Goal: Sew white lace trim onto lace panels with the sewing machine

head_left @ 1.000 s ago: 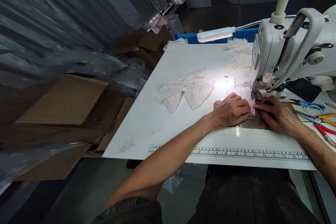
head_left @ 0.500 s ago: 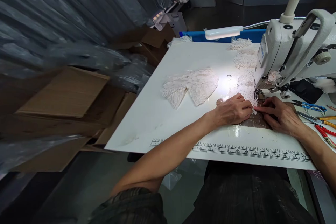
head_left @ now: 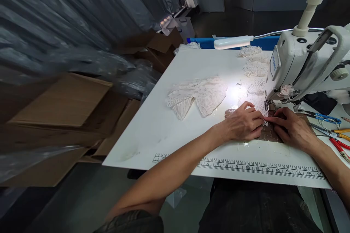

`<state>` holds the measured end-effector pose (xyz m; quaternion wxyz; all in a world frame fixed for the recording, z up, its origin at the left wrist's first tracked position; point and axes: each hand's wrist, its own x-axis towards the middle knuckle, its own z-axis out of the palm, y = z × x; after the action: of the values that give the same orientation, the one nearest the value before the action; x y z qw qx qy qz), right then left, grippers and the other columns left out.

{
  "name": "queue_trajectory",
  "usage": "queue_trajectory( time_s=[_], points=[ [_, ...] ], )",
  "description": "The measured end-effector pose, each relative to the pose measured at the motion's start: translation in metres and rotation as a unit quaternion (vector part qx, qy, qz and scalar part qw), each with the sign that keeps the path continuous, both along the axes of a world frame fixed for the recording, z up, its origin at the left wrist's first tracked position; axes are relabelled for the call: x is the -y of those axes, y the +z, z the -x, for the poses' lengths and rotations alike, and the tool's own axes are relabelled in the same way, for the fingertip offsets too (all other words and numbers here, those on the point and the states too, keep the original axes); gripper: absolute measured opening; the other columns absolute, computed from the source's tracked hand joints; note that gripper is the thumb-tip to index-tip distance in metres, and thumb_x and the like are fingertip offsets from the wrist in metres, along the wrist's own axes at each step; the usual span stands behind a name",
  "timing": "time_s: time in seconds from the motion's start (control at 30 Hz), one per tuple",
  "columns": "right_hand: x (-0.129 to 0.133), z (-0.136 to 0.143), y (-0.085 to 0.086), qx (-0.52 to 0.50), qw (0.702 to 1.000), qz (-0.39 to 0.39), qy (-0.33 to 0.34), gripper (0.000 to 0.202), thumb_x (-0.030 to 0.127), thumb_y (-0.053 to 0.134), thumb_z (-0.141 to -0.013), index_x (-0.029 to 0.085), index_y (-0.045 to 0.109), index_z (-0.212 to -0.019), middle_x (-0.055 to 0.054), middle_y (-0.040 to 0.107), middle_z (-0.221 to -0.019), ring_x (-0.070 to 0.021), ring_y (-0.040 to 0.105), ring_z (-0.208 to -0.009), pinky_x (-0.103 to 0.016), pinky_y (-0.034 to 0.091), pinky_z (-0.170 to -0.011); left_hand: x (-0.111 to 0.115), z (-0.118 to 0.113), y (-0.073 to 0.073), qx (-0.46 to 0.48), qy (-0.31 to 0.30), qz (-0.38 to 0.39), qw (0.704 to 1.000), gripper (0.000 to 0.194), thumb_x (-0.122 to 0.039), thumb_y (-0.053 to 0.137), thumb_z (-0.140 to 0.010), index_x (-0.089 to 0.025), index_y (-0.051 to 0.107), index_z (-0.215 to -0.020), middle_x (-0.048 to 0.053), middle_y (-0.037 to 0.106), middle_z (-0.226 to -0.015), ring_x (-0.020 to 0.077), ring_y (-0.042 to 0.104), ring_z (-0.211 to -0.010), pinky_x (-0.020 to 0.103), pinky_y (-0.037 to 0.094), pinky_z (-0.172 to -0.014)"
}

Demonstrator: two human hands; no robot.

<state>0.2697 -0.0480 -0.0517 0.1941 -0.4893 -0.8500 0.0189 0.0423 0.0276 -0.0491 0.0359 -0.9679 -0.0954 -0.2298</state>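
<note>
We see both hands flat on the white counter [head_left: 191,80], pressing a strip of lace [head_left: 259,108] just in front of the needle of the sewing machine [head_left: 300,62]. The left hand [head_left: 242,125] lies palm down with fingers extended and close together, its fingertips holding the lace down rather than gripping it. The right hand [head_left: 291,128] lies likewise, fingers stretched toward the left hand so that the fingertips of the two nearly meet on the lace. The strip runs back from the needle along the machine's left side toward the counter's far edge. A loose pile of lace [head_left: 198,96] rests to the left, apart from the hands. A ruler [head_left: 246,166] is marked along the near edge. Scissors [head_left: 324,118] and pliers [head_left: 340,142] lie right of the right hand. A lamp [head_left: 233,42] hangs above.
</note>
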Motion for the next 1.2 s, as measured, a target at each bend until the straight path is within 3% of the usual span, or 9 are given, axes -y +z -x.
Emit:
queue_trajectory(
  time_s=[0.23,0.47,0.57,0.73,0.97,1.2],
  points=[
    [-0.004,0.004,0.001,0.068,0.996,0.022,-0.054,0.038,0.026,0.048,-0.095,0.028,0.071,-0.125,-0.011,0.064,-0.101,-0.0225,0.062,-0.076,-0.03,0.047,-0.054,-0.002,0.003,0.0,-0.016,0.014,0.029,0.999,0.026,-0.023,0.048,-0.094,-0.013,0.071,-0.101,0.008,0.073,-0.106,0.0191,0.067,-0.083,0.049,0.043,-0.105],
    [-0.009,0.01,0.003,0.101,0.991,0.017,-0.091,0.041,0.027,0.046,-0.095,0.03,0.069,-0.128,-0.012,0.065,-0.099,-0.0198,0.06,-0.066,-0.027,0.038,-0.047,-0.004,0.003,-0.002,-0.024,0.027,0.031,0.999,0.029,-0.027,0.045,-0.096,-0.013,0.069,-0.104,0.011,0.071,-0.113,0.0216,0.067,-0.09,0.055,0.041,-0.108],
    [-0.008,0.009,0.003,0.113,0.988,0.02,-0.099,0.042,0.029,0.044,-0.095,0.029,0.068,-0.13,-0.012,0.066,-0.101,-0.0196,0.06,-0.064,-0.027,0.039,-0.047,-0.005,0.002,-0.002,-0.044,0.037,0.04,0.998,0.032,-0.03,0.044,-0.097,-0.013,0.067,-0.109,0.012,0.07,-0.117,0.0222,0.067,-0.091,0.057,0.04,-0.109],
    [-0.004,0.006,0.005,0.093,0.995,0.003,-0.048,0.04,0.027,0.043,-0.097,0.027,0.07,-0.127,-0.012,0.066,-0.106,-0.0189,0.063,-0.071,-0.028,0.046,-0.054,-0.004,0.002,-0.001,-0.048,0.042,0.058,0.996,0.038,-0.031,0.043,-0.098,-0.01,0.064,-0.12,0.014,0.067,-0.123,0.025,0.066,-0.103,0.055,0.038,-0.113],
    [-0.007,0.01,0.005,0.107,0.991,0.007,-0.076,0.042,0.029,0.043,-0.096,0.024,0.069,-0.128,-0.012,0.067,-0.096,-0.0196,0.062,-0.065,-0.027,0.044,-0.049,-0.008,0.001,-0.001,-0.068,0.07,0.1,0.99,0.041,-0.036,0.046,-0.096,-0.011,0.062,-0.125,0.013,0.062,-0.132,0.0254,0.064,-0.111,0.052,0.037,-0.115],
    [-0.007,0.005,0.01,0.015,0.996,0.054,-0.072,0.041,0.033,0.041,-0.097,0.022,0.071,-0.123,-0.01,0.07,-0.09,-0.0171,0.063,-0.059,-0.028,0.049,-0.052,-0.009,-0.001,0.001,-0.069,0.09,0.126,0.986,0.045,-0.039,0.05,-0.094,-0.012,0.06,-0.128,0.011,0.061,-0.135,0.0253,0.063,-0.11,0.051,0.038,-0.113]
  ],
)
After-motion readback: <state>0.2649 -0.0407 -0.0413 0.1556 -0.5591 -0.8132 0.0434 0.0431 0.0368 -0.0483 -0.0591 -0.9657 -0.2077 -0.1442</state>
